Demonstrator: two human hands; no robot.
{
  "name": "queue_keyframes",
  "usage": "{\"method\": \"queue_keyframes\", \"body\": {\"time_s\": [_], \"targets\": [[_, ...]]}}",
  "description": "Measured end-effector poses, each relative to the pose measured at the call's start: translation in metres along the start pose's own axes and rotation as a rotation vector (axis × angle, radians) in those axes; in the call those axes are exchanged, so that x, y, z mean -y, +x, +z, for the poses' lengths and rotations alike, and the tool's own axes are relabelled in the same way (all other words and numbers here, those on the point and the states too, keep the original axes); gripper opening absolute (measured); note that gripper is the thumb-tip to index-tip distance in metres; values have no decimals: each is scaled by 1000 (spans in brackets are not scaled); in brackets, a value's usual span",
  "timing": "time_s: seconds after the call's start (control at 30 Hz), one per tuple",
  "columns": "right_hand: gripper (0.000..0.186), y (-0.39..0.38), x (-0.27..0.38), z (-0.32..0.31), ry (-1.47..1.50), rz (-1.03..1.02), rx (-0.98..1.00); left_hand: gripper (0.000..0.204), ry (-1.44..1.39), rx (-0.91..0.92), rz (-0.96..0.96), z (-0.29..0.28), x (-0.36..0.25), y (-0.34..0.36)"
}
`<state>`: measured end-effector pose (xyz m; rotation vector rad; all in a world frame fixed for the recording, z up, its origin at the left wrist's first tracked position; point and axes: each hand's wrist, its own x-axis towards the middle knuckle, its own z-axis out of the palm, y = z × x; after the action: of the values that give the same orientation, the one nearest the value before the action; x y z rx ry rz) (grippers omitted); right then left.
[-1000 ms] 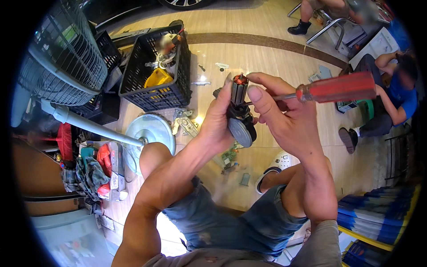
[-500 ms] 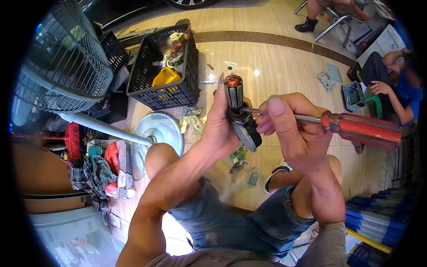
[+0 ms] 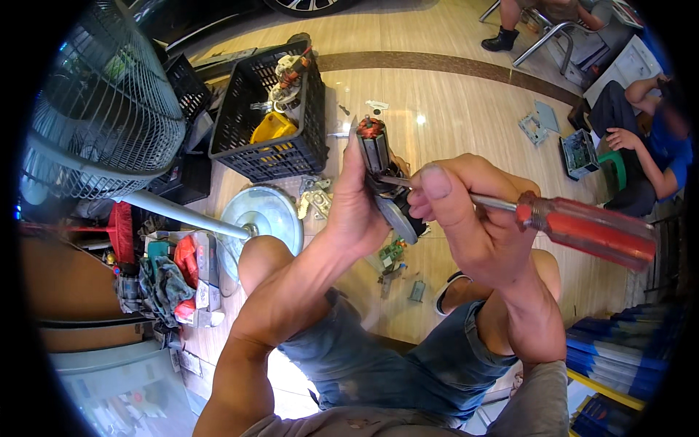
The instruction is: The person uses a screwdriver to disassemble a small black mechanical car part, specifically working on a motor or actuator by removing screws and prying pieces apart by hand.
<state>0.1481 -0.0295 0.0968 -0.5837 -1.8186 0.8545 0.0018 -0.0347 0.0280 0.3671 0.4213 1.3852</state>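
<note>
A person's left hand (image 3: 357, 211) grips a dark cylindrical motor part with copper windings (image 3: 374, 153), just past 12 o'clock in view, while the right hand (image 3: 477, 218) clasps a red-handled metal screwdriver (image 3: 590, 231), tip at the cylinder's lower end, handle toward 4 o'clock. A black plastic crate (image 3: 291, 156) stands at 10 o'clock.

I find the floor (image 3: 455, 91) before me laid in pale, glossy, streaked tile, crossed by a dark brown band (image 3: 408, 63). Glare (image 3: 420, 119) reflects off the tile beyond that band on my side. To my left I record a pale blue standing fan (image 3: 109, 171) on a round base (image 3: 280, 218). At far right I note a tubular metal chair (image 3: 542, 44), a green stool (image 3: 617, 173), and blue-and-white stacks (image 3: 619, 346) above a yellow shelf edge (image 3: 604, 388).
</note>
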Motion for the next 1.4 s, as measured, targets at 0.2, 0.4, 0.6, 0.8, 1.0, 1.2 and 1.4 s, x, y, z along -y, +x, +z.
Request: {"method": "queue_keyframes", "body": {"time_s": [0.2,0.4,0.6,0.8,1.0,1.2,1.4], "targets": [[10,5,1,2,-232,-106,97,54,-9,-96,40,-2,3,2],[14,3,-6,5,-296,-284,91,48,-11,9,50,-14,3,5],[18,2,-3,7,-231,-295,28,47,25,-33,122,-11,3,4],[17,0,-1,12,-328,-344,-18,53,101,-44,138,-12,2,1],[12,-2,4,17,-341,-317,-57,57,127,-129,193,-14,4,0],[9,-1,14,13,-347,-25,45,55,299,-98,247,-15,-2,1],[11,-9,3,17,-243,94,2,55,350,-161,260,-25,7,5]]}}
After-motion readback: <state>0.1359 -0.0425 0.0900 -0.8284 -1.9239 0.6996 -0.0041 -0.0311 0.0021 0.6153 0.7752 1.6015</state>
